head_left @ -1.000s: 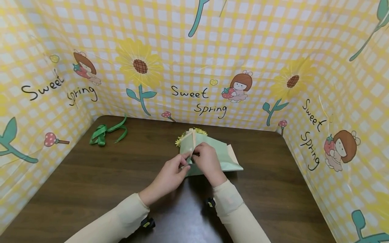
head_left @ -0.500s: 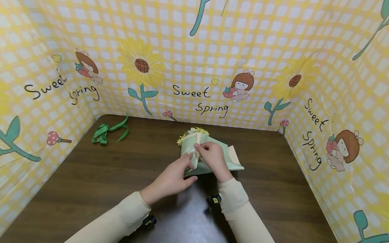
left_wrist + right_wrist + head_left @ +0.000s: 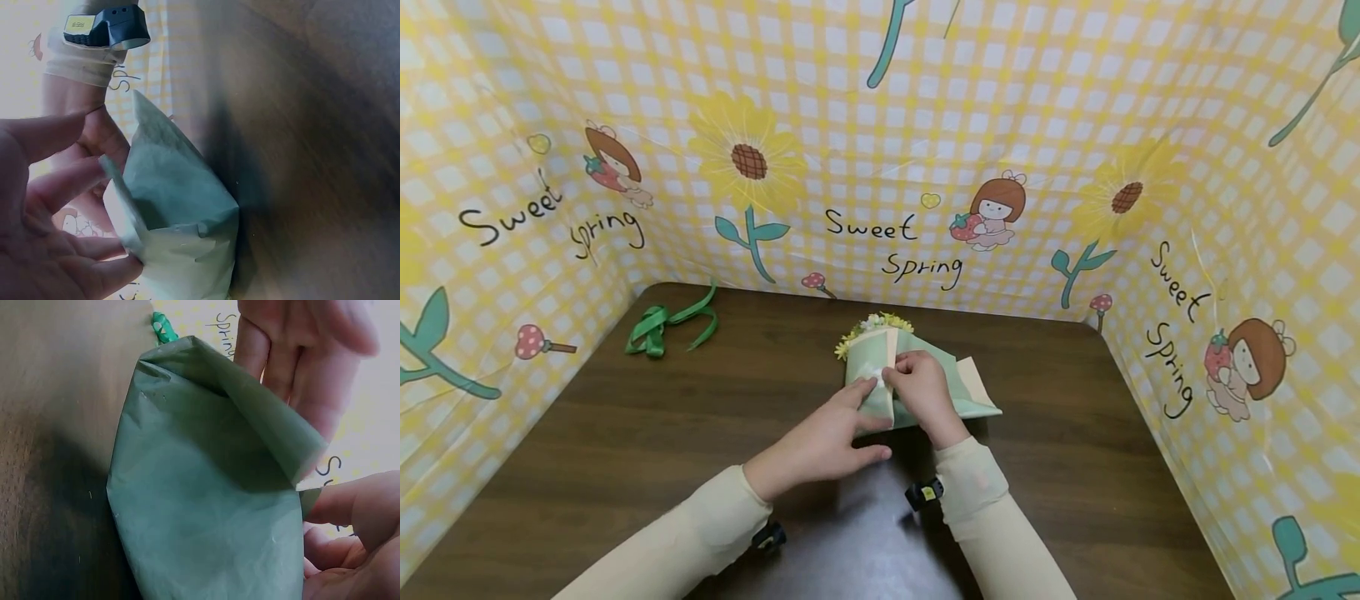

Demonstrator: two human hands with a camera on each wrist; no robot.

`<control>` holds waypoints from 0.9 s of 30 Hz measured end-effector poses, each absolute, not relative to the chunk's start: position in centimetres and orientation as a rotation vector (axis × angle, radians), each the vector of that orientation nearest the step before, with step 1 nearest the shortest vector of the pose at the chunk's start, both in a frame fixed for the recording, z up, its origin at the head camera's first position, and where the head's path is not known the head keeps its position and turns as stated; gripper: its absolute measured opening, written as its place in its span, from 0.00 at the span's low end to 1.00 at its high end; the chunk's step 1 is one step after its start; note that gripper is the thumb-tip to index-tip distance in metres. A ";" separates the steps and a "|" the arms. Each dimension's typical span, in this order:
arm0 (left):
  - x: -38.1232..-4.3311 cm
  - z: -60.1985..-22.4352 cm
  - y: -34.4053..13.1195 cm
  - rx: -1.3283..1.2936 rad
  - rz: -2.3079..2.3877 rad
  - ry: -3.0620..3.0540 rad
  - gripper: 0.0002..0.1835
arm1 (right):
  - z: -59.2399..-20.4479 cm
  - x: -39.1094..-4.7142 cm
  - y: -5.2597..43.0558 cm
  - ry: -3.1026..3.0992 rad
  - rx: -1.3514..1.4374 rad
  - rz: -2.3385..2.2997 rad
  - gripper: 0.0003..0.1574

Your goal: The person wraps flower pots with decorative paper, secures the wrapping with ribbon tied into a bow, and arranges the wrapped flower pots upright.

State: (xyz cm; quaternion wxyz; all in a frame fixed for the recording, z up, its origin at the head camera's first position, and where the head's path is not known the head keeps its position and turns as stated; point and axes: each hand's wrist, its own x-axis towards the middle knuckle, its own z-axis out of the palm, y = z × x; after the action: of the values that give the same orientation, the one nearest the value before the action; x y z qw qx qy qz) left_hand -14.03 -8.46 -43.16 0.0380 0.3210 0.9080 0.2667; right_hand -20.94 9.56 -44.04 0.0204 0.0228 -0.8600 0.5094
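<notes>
A flower bouquet with small yellow and white blooms (image 3: 887, 321) lies on the table, wrapped in light green paper (image 3: 862, 354) with a cream edge strip. Straight fingers of my left hand (image 3: 808, 437) rest on the folded left flap, thumb spread away from it. With thumb and index finger, my right hand (image 3: 923, 387) pinches that flap's edge near the middle. In the left wrist view the wrapping paper (image 3: 178, 181) stands partly open at its lower end. The right wrist view shows the paper (image 3: 206, 506) with its flap folded over. The flower stems are hidden inside.
A loose green ribbon (image 3: 655, 329) lies at the back left of the brown table (image 3: 625, 450). Yellow checked cloth (image 3: 880, 150) with printed flowers rises round the back and sides. To the right, a paper corner (image 3: 977, 387) sticks out. Both wrists carry small black cameras.
The left flap has come over to the right and lies flatter. My left hand has gone from pinching to straight fingers on the paper; my right hand has shifted slightly along the flap's edge.
</notes>
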 end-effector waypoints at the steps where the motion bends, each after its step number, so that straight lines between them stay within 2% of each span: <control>1: -14.1 -43.2 -8.5 1.001 0.792 2.769 0.23 | -44.0 -21.0 9.6 -2.666 0.065 1.584 0.18; 7: -14.8 -42.9 -9.2 1.094 0.777 2.662 0.20 | -44.1 -21.0 9.6 -2.659 0.070 1.585 0.18; 12: -16.6 -41.8 -9.2 1.054 0.827 2.730 0.15 | -44.2 -21.0 9.6 -2.662 0.101 1.565 0.19; 18: -18.2 -41.9 -8.5 1.113 0.500 2.955 0.11 | -44.2 -21.0 9.7 -2.687 0.080 1.567 0.20; 23: -18.7 -42.2 -8.1 1.136 0.417 3.024 0.09 | -44.2 -21.0 9.8 -2.694 0.087 1.535 0.15; 27: -19.0 -42.1 -8.1 1.098 0.419 3.032 0.10 | -44.4 -21.3 9.9 -2.702 0.121 1.495 0.10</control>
State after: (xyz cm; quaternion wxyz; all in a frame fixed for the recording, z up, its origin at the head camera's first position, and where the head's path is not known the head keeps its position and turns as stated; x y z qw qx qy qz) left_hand -19.05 -8.08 -42.08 -0.0551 0.3371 0.9310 0.1286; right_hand -21.28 9.90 -44.42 0.0255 0.0391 -0.8740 0.4836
